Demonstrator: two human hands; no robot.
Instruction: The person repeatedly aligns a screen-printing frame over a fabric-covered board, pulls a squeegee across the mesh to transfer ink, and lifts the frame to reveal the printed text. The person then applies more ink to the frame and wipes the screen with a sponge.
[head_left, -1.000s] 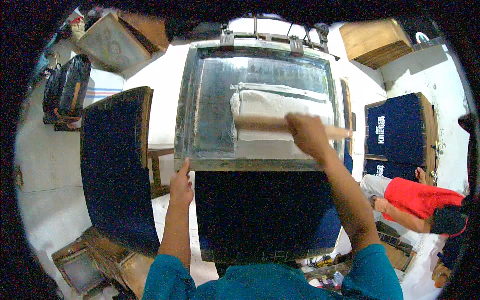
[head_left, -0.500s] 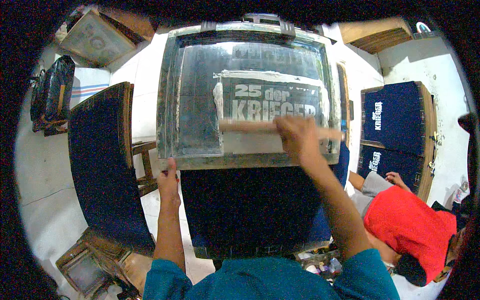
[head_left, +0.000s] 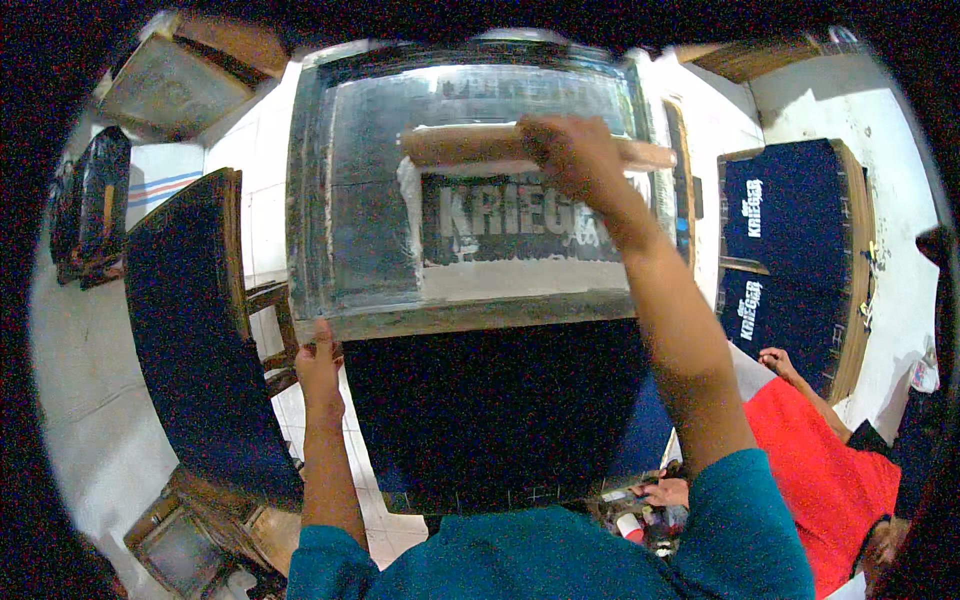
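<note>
Framed screen (head_left: 480, 319), squeegee (head_left: 460, 147) (long axis left-right)

Screen-printing workshop, framed mesh screen (head_left: 370, 225), wooden squeegee (head_left: 465, 146), printed navy fabric (head_left: 795, 190)

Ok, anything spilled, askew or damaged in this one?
Nothing clearly wrong. The white ink forms a ragged ridge left of the lettering, slightly untidy, but that ridge lies inside the frame.

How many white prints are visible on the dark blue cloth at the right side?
2: an upper print and a lower print below it. Others may be hidden behind the co-worker.
</note>
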